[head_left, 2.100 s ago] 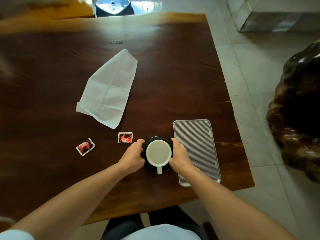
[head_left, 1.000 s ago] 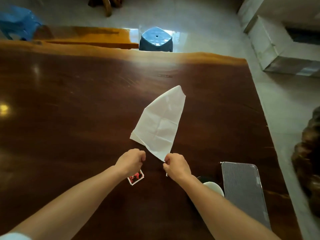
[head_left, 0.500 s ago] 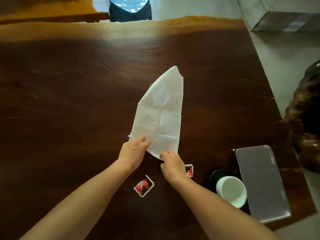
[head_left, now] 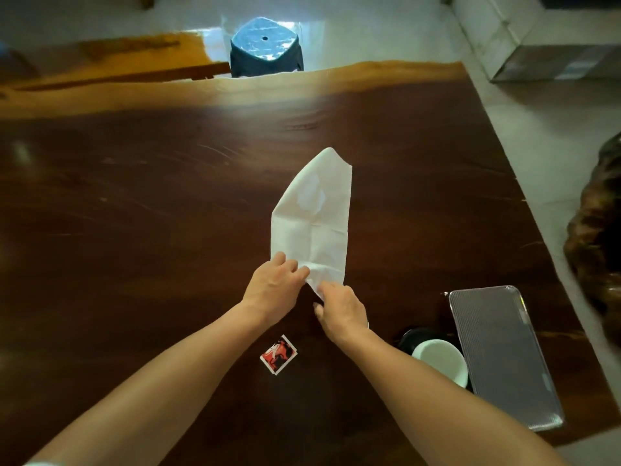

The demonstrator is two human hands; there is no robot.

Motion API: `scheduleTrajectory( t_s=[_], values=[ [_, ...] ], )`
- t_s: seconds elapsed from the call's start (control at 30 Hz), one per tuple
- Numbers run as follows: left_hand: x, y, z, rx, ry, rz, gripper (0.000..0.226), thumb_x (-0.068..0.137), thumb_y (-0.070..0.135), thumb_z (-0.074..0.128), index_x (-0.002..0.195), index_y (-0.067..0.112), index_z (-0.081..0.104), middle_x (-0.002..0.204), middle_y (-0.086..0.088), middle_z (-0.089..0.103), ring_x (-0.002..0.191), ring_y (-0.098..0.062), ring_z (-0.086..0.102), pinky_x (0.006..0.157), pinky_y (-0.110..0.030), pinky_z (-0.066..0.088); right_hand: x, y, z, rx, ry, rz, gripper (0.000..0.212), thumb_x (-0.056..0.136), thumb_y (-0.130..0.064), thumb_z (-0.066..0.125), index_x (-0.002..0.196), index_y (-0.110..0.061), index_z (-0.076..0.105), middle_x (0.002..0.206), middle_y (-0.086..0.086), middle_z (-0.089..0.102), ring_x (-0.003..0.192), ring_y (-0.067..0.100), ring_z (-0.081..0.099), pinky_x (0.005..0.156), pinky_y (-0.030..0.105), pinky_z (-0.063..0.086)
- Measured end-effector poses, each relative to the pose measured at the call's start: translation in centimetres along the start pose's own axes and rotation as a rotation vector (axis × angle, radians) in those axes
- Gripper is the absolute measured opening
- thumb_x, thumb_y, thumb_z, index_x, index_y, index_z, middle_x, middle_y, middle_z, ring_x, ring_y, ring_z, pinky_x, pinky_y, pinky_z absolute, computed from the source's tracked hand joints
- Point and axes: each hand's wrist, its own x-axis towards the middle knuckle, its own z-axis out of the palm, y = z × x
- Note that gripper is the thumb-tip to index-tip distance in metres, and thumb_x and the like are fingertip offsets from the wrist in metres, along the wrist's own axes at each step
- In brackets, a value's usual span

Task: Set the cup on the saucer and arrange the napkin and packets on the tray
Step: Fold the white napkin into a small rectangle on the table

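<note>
A white napkin [head_left: 314,216] lies stretched out on the dark wooden table [head_left: 134,213], its near end pinched by both hands. My left hand [head_left: 274,287] grips its near left corner; my right hand [head_left: 339,309] holds the near tip. The white cup [head_left: 440,359] stands on the black saucer [head_left: 411,338] at the right, beside the ribbed silver tray [head_left: 500,354]. One red and white packet [head_left: 279,354] lies between my forearms. A second packet is hidden behind my right wrist.
The table's right edge runs just past the tray, with tiled floor beyond. A dark carved wooden object [head_left: 598,240] stands at the far right. A blue stool [head_left: 265,45] sits behind the table's far edge.
Both hands left the cup and saucer, reached to the napkin and took hold of its near end. The napkin has been turned and pulled straighter toward me.
</note>
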Motion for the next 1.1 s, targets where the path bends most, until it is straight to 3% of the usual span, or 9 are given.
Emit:
scheduleTrajectory(
  t_s=[0.23, 0.37, 0.53, 0.7, 0.87, 1.1],
  values=[
    [-0.7, 4.0, -7.9, 0.134, 0.122, 0.055, 0.021, 0.073, 0.024, 0.087, 0.073, 0.013, 0.07, 0.063, -0.002, 0.067, 0.066, -0.026, 0.063, 0.056, -0.035, 0.053, -3.4, -0.4, -7.2, 0.169, 0.213, -0.072, 0.01, 0.096, -0.017, 0.045, 0.088, -0.014, 0.051, 0.089, 0.008, 0.062, 0.081, 0.031, 0.06, 0.061, 0.041, 0.05],
    [-1.6, 4.8, -11.5, 0.23, 0.101, -0.057, 0.011, 0.091, 0.019, 0.066, 0.102, 0.016, 0.068, 0.096, -0.001, 0.069, 0.093, -0.023, 0.061, 0.079, -0.033, 0.049, -5.3, -0.5, -13.1, 0.189, 0.325, -0.174, 0.008, 0.097, -0.012, 0.048, 0.09, -0.012, 0.051, 0.09, 0.008, 0.064, 0.078, 0.027, 0.061, 0.065, 0.046, 0.056],
    [-3.9, 6.1, -16.7, 0.195, 0.237, -0.216, 0.011, 0.092, 0.019, 0.065, 0.102, 0.016, 0.07, 0.103, -0.002, 0.07, 0.102, -0.022, 0.063, 0.091, -0.03, 0.051, -8.1, -1.7, -18.9, 0.138, 0.446, -0.336, 0.017, 0.094, 0.005, 0.04, 0.09, -0.007, 0.05, 0.087, 0.014, 0.063, 0.076, 0.033, 0.06, 0.065, 0.045, 0.052],
    [-8.5, 7.4, -20.8, 0.157, 0.357, -0.33, 0.019, 0.091, 0.033, 0.07, 0.098, 0.016, 0.076, 0.096, -0.005, 0.076, 0.091, -0.024, 0.073, 0.079, -0.036, 0.06, -10.7, -2.0, -21.9, 0.14, 0.539, -0.395, 0.015, 0.096, 0.005, 0.043, 0.101, -0.003, 0.055, 0.097, 0.019, 0.068, 0.087, 0.035, 0.065, 0.071, 0.038, 0.053],
    [-13.5, 8.2, -22.5, 0.066, 0.411, -0.384, 0.015, 0.09, 0.029, 0.073, 0.087, 0.016, 0.08, 0.085, -0.001, 0.076, 0.079, -0.018, 0.073, 0.07, -0.026, 0.057, -13.0, -0.9, -23.6, 0.092, 0.557, -0.424, 0.013, 0.095, 0.001, 0.046, 0.103, 0.0, 0.055, 0.103, 0.023, 0.068, 0.097, 0.04, 0.064, 0.078, 0.04, 0.05],
    [-19.2, 8.8, -22.9, 0.043, 0.435, -0.471, 0.011, 0.091, 0.016, 0.071, 0.093, 0.013, 0.082, 0.089, -0.004, 0.067, 0.078, -0.021, 0.069, 0.073, -0.034, 0.06, -15.3, -0.4, -23.4, 0.062, 0.597, -0.479, 0.01, 0.094, 0.0, 0.049, 0.1, -0.002, 0.057, 0.099, 0.024, 0.07, 0.094, 0.042, 0.066, 0.074, 0.039, 0.051]
  ],
)
